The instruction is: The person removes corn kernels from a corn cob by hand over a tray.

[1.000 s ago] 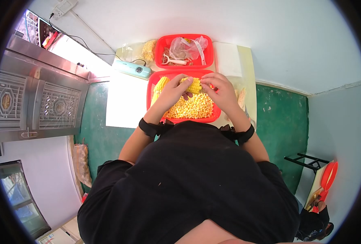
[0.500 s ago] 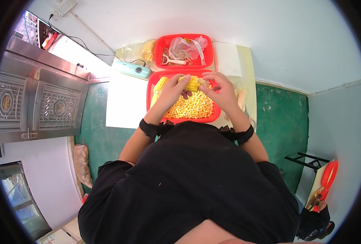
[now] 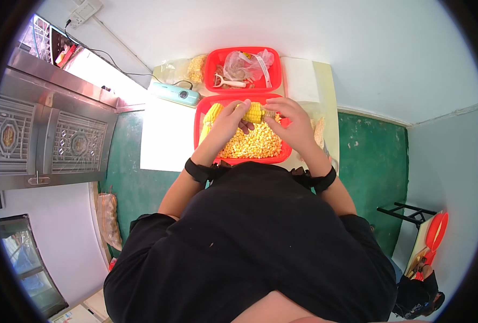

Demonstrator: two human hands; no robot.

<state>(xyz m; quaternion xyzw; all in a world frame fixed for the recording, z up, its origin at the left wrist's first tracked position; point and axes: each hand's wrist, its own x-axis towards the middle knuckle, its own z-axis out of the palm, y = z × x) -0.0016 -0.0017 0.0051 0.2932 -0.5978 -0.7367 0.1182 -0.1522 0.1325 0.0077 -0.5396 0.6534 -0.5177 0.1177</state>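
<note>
The cob [image 3: 254, 114] is grasped by the left hand [image 3: 229, 121] above kernels [image 3: 252, 144] in the basket [image 3: 198, 119]. Its stripped end is straddled by the right hand's [image 3: 297, 128] curved fingers; whether it is gripped there cannot be told.

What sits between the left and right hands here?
In the head view, a partly stripped corn cob lies between the left hand and the right hand, above loose kernels in the nearer red basket.
</note>
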